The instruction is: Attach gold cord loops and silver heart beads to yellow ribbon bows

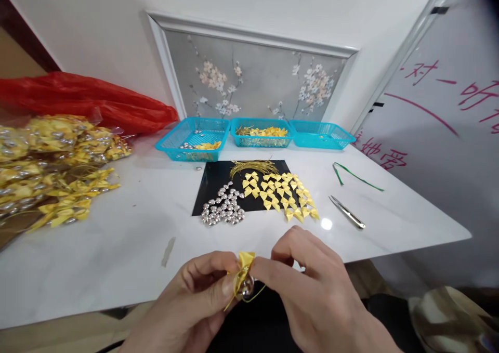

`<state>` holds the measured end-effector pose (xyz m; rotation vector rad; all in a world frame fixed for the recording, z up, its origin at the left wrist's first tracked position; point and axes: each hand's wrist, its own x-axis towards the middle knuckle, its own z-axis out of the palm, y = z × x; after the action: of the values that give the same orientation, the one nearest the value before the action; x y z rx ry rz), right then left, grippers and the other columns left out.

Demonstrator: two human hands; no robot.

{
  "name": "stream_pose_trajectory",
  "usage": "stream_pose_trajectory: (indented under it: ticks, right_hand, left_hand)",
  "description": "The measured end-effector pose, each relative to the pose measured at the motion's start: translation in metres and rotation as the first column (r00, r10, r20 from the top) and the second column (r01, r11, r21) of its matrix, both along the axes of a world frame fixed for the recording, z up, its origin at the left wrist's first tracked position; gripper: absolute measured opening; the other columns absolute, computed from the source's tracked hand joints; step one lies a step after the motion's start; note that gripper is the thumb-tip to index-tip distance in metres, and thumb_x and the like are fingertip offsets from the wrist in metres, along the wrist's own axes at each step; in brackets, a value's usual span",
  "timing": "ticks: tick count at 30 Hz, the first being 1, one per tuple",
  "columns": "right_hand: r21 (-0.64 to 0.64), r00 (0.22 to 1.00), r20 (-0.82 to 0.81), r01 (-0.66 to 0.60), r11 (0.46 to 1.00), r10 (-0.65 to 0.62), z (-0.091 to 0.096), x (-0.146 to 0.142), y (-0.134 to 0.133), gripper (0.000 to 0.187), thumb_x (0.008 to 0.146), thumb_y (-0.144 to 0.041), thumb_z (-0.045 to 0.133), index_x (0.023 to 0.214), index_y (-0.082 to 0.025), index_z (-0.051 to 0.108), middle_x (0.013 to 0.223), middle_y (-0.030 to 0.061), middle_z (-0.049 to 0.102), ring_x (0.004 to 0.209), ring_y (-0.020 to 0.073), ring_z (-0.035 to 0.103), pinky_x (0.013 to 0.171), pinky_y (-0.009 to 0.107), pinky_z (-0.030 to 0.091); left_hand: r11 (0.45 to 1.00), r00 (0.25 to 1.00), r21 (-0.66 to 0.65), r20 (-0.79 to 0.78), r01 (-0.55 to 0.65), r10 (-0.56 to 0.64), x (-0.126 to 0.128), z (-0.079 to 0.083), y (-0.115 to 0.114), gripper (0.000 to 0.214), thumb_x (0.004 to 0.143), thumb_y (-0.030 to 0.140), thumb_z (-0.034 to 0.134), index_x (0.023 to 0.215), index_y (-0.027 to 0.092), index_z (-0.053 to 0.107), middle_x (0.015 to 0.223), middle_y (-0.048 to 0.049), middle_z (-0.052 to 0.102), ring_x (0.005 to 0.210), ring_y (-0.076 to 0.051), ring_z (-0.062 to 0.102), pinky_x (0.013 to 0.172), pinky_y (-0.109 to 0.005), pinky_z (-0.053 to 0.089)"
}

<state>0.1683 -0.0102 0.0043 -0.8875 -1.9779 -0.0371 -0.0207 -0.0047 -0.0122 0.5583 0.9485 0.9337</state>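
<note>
1. Far left of the black mat [212, 179], a heap of yellow bows with silver pieces [47, 171] lies on the white table [128, 233]. A red plastic bag [86, 101] lies behind the heap.
2. Just behind the mat stand three turquoise baskets in a row: left basket [171, 145], middle basket [261, 141], right basket [323, 142].
3. On the mat's left part sits a cluster of silver hearts [224, 207].
4. In front of the mat, at the table's near edge, the left hand [191, 301] pinches a yellow ribbon bow [245, 267] between thumb and forefinger, its other fingers curled under.
5. A silver bead [247, 288] hangs touching the bow, just below it, between both hands.
6. At the mat's back edge lies a bundle of gold wire ties [253, 167]. Rows of small yellow bows [280, 194] cover the mat's right part and spill past its front corner.
7. The right hand [319, 296] pinches the same bow from the other side with thumb and forefinger pressed together, the remaining fingers bent.
8. Right of the mat lie a green strip [351, 175] and, nearer the person, metal snips [346, 211].
</note>
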Motion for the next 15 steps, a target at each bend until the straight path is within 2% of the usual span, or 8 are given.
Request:
stream_pose_trajectory:
  ticks: [6, 11, 15]
  right_hand:
    - [0.023, 0.999, 0.024, 0.025, 0.999, -0.026, 0.0, 0.0003, -0.0004, 0.034, 0.094, 0.0, 0.041, 0.08, -0.015, 0.068, 0.071, 0.0029, 0.051, 0.061, 0.0143, 0.045, 0.053, 0.028, 0.033]
    - [0.04, 0.997, 0.059, 0.045, 0.998, -0.047, 0.0002, -0.0004, -0.0001, 0.036, 0.098, -0.003, 0.04, 0.078, -0.017, 0.067, 0.07, 0.0015, 0.05, 0.06, 0.014, 0.042, 0.054, 0.029, 0.029]
    - [0.057, 0.995, 0.074, 0.07, 0.996, -0.074, 0.001, -0.0018, 0.0, 0.038, 0.098, -0.003, 0.041, 0.069, -0.017, 0.062, 0.068, 0.0003, 0.049, 0.059, 0.0132, 0.041, 0.055, 0.03, 0.028]
  left_hand:
    - [1.0, 1.0, 0.019, 0.013, -0.007, 0.007, -0.0012, -0.004, 0.0, 0.024, 0.056, 0.027, 0.098, 0.074, 0.022, 0.082, 0.076, -0.0024, 0.076, 0.074, -0.014, 0.067, 0.071, -0.021, 0.058]
    - [1.0, 0.999, -0.016, -0.026, -0.027, 0.027, -0.0024, -0.0028, 0.0009, 0.028, 0.052, 0.026, 0.099, 0.073, 0.022, 0.082, 0.077, -0.0028, 0.077, 0.076, -0.016, 0.068, 0.073, -0.022, 0.058]
    - [1.0, 0.999, -0.02, -0.032, -0.012, 0.012, -0.0018, -0.0015, 0.0009, 0.027, 0.052, 0.027, 0.099, 0.073, 0.021, 0.082, 0.074, -0.0032, 0.075, 0.073, -0.016, 0.066, 0.072, -0.023, 0.057]
